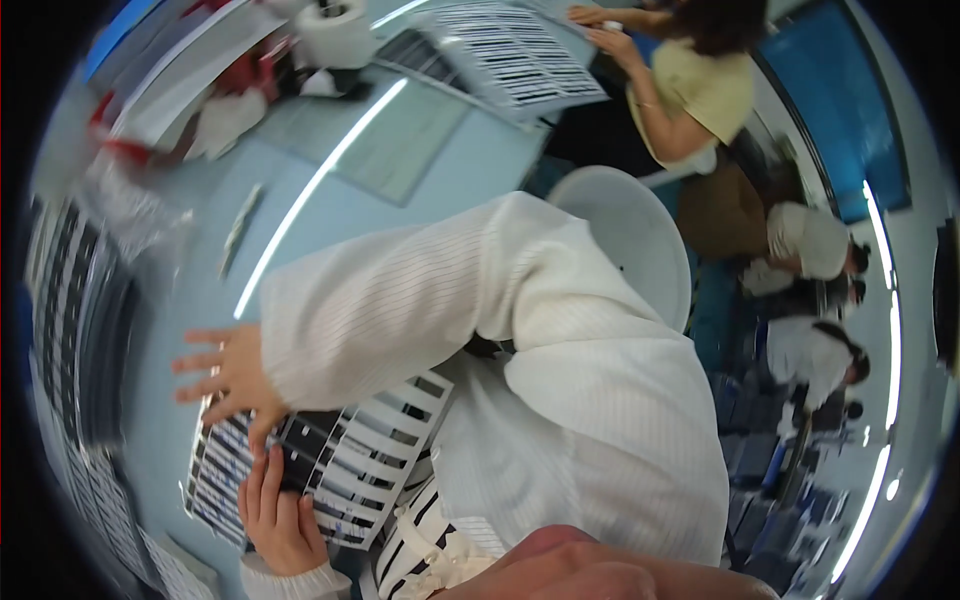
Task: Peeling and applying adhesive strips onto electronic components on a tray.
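Note:
A sheet of black-and-white striped strips (350, 455) lies on the pale blue table (430, 190) close to my body. My right hand (225, 378) reaches across from the right in a white ribbed sleeve. Its fingers are spread flat at the sheet's upper left edge, with the thumb on the strips. My left hand (280, 515) comes up from the bottom edge in a white cuff. It grips the sheet's near edge, fingers lying on top of the strips. The picture is tilted and blurred.
More striped sheets are stacked along the left (75, 330). Another large striped sheet (515, 55) lies at the far side, where a person in a yellow top (690, 90) works. A white roll (335, 30) stands far left. A white round stool (630, 230) is behind my arm; people in white (810, 350) sit to the right.

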`<state>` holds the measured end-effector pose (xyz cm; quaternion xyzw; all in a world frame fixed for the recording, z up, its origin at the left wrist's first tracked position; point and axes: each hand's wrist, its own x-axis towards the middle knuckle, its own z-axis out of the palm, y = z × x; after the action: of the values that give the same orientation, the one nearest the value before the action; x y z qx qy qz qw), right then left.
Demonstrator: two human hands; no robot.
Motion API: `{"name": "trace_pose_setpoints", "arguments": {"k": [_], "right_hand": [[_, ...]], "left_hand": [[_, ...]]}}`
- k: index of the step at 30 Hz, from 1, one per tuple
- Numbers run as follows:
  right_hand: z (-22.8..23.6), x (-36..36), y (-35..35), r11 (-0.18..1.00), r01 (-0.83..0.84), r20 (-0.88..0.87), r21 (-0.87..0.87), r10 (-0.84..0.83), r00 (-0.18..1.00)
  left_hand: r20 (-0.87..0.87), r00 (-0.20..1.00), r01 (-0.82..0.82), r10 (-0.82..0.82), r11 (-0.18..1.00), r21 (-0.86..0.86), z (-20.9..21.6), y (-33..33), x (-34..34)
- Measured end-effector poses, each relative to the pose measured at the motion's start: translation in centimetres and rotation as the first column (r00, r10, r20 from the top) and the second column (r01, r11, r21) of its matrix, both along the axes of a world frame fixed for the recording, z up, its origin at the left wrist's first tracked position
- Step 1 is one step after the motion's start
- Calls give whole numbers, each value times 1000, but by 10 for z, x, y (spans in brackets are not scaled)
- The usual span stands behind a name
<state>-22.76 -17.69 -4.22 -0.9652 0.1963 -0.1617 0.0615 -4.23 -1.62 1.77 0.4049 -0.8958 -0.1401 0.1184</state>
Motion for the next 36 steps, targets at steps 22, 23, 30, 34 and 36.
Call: {"name": "trace_pose_setpoints", "arguments": {"k": [22,23,30,34,36], "right_hand": [[-13,4,16,979,-189,-104,74,196,975],[-9,3,16,974,-216,-108,65,222,969],[-1,4,12,976,-158,-157,149,181,971],[15,-7,7,922,-171,-118,346,223,968],[15,-17,4,951,-188,111,246,165,980]], "left_hand": [[52,997,56,-50,992,-117,-10,-1,3],[33,998,50,-48,995,-87,-6,0,-2],[-91,991,-99,97,995,-13,-1,6,-3],[-155,978,-136,136,991,15,2,9,-6],[-246,962,-109,122,992,64,8,4,-11]]}}
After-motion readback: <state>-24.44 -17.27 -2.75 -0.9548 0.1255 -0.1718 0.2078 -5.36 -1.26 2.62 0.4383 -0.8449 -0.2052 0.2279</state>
